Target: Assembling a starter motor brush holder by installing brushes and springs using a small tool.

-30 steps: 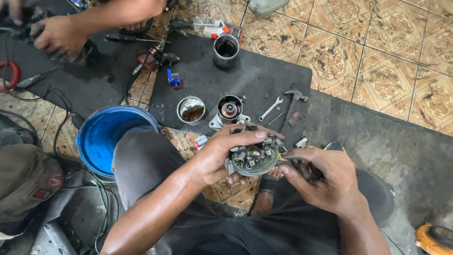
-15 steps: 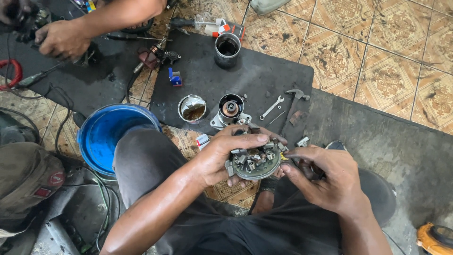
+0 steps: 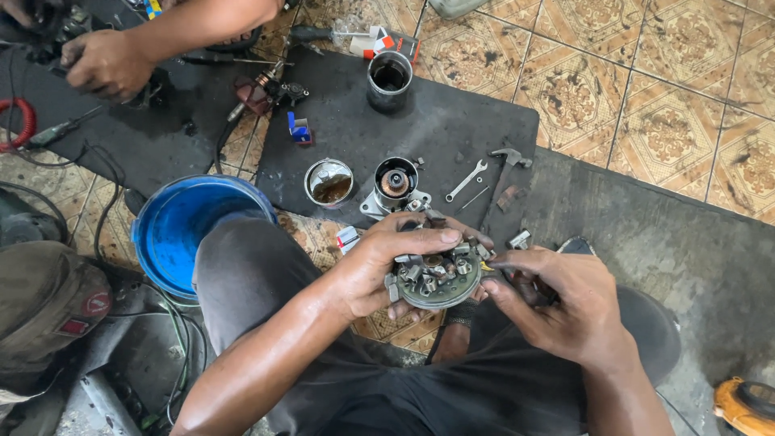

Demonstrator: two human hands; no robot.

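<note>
My left hand (image 3: 379, 266) grips a round metal brush-holder plate (image 3: 436, 281) with several small parts on its face, held above my lap. My right hand (image 3: 557, 303) pinches at the plate's right edge, with a dark slim tool (image 3: 525, 284) between its fingers. Just beyond my hands, a motor housing with a copper-coloured core (image 3: 395, 184) stands on the black rubber mat (image 3: 452, 129).
On the mat lie a small wrench (image 3: 467, 180), a hammer (image 3: 504, 165), a shallow tin of grease (image 3: 329, 182) and a metal cylinder (image 3: 389, 79). A blue bucket (image 3: 173, 234) stands at my left knee. Another person's hand (image 3: 101, 63) works top left. An orange tool (image 3: 743, 408) sits bottom right.
My hands and the plate have shifted slightly; my left thumb now lies across the plate's top. The other person's hand moved a little at top left.
</note>
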